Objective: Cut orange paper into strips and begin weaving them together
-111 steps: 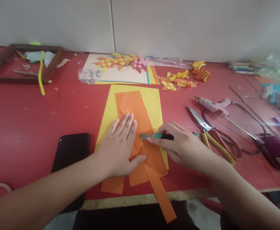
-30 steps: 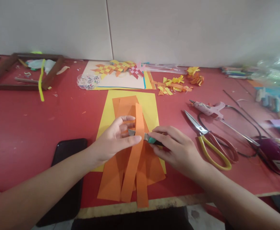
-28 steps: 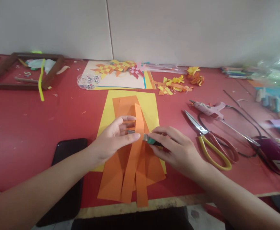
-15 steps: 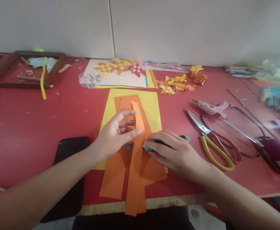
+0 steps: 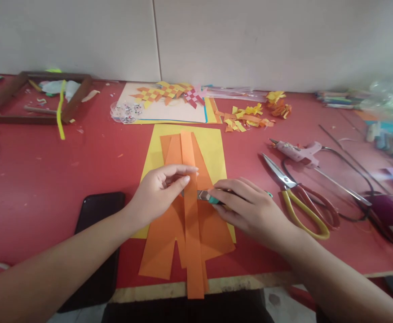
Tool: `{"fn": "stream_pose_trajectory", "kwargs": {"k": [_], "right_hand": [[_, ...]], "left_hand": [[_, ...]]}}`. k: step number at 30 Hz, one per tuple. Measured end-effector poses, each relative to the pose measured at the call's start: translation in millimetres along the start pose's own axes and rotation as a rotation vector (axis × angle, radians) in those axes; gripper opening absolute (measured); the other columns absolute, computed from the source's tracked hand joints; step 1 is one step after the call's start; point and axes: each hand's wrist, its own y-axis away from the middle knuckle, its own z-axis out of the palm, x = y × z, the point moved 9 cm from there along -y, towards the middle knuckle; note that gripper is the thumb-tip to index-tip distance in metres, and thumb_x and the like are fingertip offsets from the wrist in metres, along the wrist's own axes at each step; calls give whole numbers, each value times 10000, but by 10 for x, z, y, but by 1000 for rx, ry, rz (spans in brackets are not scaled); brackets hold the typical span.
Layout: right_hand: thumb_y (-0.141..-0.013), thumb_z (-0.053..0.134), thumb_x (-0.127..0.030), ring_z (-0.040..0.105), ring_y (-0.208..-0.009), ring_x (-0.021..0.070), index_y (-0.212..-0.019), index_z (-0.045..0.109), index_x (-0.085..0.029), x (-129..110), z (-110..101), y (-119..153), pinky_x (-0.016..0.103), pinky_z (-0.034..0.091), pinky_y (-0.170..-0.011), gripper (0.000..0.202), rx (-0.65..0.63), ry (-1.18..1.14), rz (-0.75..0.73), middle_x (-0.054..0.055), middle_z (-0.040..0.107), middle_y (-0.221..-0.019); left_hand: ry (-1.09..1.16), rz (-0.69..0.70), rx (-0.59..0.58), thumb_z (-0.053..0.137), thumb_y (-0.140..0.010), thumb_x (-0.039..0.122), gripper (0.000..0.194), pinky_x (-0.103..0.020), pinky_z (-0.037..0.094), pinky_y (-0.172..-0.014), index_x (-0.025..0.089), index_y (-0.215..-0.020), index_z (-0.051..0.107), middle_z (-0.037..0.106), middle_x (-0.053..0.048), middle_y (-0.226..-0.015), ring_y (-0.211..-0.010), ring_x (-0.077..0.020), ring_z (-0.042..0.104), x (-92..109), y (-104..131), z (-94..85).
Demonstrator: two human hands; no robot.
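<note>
Left hand [image 5: 156, 195] touching orange strip [image 5: 192, 229] at frame centre, thumb and fingertips lying close together; cannot tell whether pinching. Right hand [image 5: 250, 206], right of centre, gripping cutter [image 5: 214, 198], blade passing behind strip. Strip running lengthwise, lower end reaching past table edge at bottom centre. Orange sheets [image 5: 157, 255] lying beneath, overlapping yellow sheet [image 5: 214, 150]. Phone [image 5: 100, 211] lying lower left; scissors [image 5: 288, 182] and glue gun [image 5: 297, 151] resting right of frame.
</note>
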Motion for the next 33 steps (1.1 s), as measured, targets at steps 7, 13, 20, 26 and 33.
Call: {"fn": "stream_pose_trajectory", "kwargs": {"k": [7, 13, 20, 26, 33], "right_hand": [[-914, 579, -132, 666, -875, 212, -1087, 670, -173, 35, -24, -2, 363, 572, -760, 200, 11, 7, 54, 107, 686, -1026], [-906, 588, -165, 672, -873, 221, -1070, 680, -221, 170, -124, 11, 358, 560, -752, 196, 38, 14, 115, 86, 691, -1005], [-893, 577, -214, 660, -895, 285, -1037, 676, -204, 667, -130, 157, 423, 543, -737, 175, 42, 169, 429, 108, 681, -992], [-886, 577, -182, 639, -968, 318, -1037, 679, -211, 725, -142, 169, 512, 528, -823, 184, 133, 228, 447, 118, 660, -1002], [-949, 561, -263, 688, -754, 173, -997, 682, -216, 361, -18, 20, 321, 582, -684, 138, 127, -704, 559, 52, 712, -868]], "left_hand": [[89, -55, 24, 738, -834, 294, 330, -270, 574, -766, 222, -1150, 676, 724, -20, -910, -840, -160, 703, -52, 30, -16], [291, -59, 225, 725, -846, 279, 690, -310, 576, -806, 307, -1457, 406, 651, 27, -820, -829, -149, 669, -67, 34, -215], [474, -168, 290, 793, -785, 266, 908, -270, 587, -730, 376, -1512, 259, 572, 57, -799, -853, -144, 647, -175, 40, -247], [458, -202, 175, 826, -754, 252, 1085, -226, 563, -668, 444, -1548, 111, 620, 68, -775, -779, -131, 659, -154, 50, -129], [374, -201, -22, 831, -752, 269, 1190, -212, 502, -635, 341, -1583, -17, 597, 87, -646, -633, -107, 598, -49, 67, 57]]}}
